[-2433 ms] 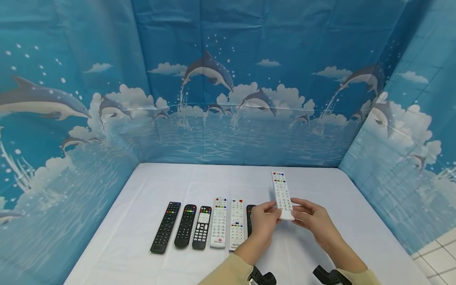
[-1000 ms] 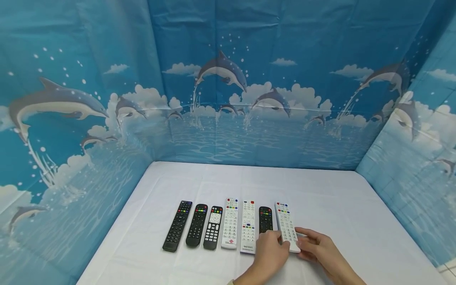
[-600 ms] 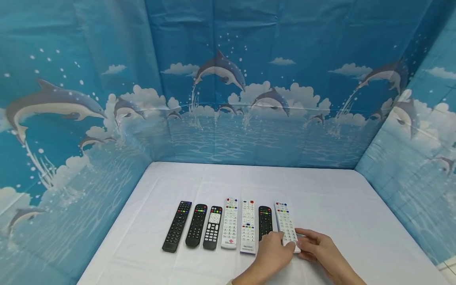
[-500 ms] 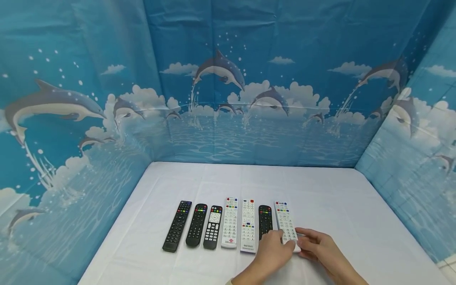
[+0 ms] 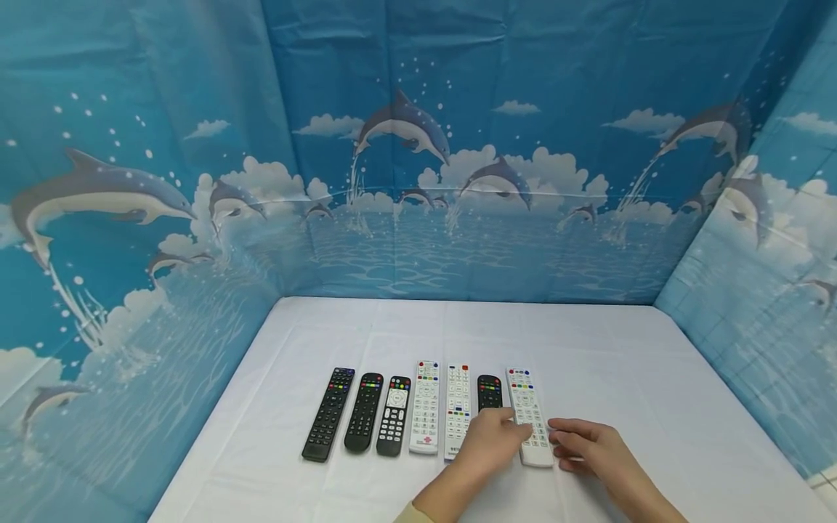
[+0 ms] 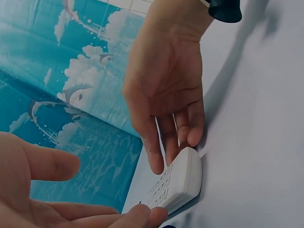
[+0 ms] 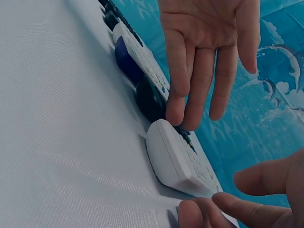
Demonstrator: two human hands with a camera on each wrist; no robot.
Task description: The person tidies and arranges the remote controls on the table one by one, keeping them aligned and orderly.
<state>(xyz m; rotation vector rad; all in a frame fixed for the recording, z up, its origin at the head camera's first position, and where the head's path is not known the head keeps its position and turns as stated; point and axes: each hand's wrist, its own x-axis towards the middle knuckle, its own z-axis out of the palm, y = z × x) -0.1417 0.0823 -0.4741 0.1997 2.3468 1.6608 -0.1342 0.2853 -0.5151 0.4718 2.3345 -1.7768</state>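
Note:
A white remote control lies on the table at the right end of a row of remotes. My left hand is at its left side, fingers fairly straight, reaching over part of a black remote. At the white remote's right side is my right hand, its fingers loosely extended. In the left wrist view, the right hand has its fingertips beside the white remote's end. The right wrist view shows the left hand with straight fingers near the white remote. Neither hand wraps around it.
Left of the hands lie a white remote, another white remote and several black remotes, side by side. They rest on a white-covered table. A blue dolphin-print curtain stands behind and along both sides.
The white remote was held up above the table, then lowered to the right end of the row. Since half a second ago, both hands have loosened and drawn slightly away from it.

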